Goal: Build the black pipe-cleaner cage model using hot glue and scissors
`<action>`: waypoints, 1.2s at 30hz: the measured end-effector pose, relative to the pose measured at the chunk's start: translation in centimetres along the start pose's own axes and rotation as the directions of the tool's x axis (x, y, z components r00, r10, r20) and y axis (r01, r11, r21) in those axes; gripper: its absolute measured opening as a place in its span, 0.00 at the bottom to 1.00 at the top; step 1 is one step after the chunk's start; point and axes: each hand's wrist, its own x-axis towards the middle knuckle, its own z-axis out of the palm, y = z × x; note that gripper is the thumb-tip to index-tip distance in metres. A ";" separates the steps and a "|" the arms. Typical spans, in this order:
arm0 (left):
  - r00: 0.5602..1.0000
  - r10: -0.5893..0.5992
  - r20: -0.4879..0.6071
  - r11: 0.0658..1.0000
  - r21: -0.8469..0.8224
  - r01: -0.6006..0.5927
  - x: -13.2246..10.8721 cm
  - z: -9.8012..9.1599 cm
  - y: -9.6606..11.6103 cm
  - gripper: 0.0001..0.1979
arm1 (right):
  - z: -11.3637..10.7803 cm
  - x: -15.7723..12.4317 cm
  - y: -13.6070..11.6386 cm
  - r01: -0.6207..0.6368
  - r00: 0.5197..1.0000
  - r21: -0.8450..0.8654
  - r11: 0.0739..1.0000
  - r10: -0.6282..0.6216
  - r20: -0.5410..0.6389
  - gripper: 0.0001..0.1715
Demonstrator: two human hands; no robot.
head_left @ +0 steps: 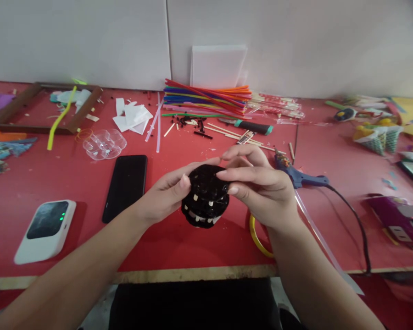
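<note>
A round black craft piece (205, 196) made of stacked layers with small white spacers hangs just above the red table (179, 238). My left hand (165, 195) grips its left side with thumb and fingers closed on it. My right hand (258, 185) holds its right side, fingers pinched over the top edge. Both hands are in front of my body, near the table's front edge.
A black phone (125, 185) and a white device (45, 230) lie to the left. A blue glue gun (301, 176) with its cable, a yellow ring (256, 236) and a clear strip lie to the right. Coloured straws (206, 98), sticks, paper scraps and a wooden frame (44, 107) sit farther back.
</note>
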 end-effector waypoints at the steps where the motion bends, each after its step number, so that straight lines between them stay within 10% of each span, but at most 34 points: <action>1: 1.000 -0.006 -0.020 1.000 -0.005 0.006 0.1 0.1 0.0 0.28 | 0.0 0.0 0.0 -0.009 1.000 -0.008 1.000 0.009 0.005 0.07; 9: 0.960 -0.006 -0.280 0.996 -0.086 -0.019 0.7 1.1 -1.5 0.22 | 0.4 0.0 0.1 -0.057 0.997 -0.150 0.987 0.047 -0.065 0.06; 17: 0.963 0.125 -0.237 0.974 0.216 -0.073 -0.1 0.6 -1.2 0.32 | 0.8 0.0 0.0 -0.058 0.998 -0.271 0.961 0.047 -0.048 0.07; 36: 0.937 0.300 -0.178 0.921 0.310 -0.236 -0.3 1.1 0.5 0.28 | 0.5 -0.4 0.4 0.192 0.979 -0.296 0.936 -0.204 -0.010 0.20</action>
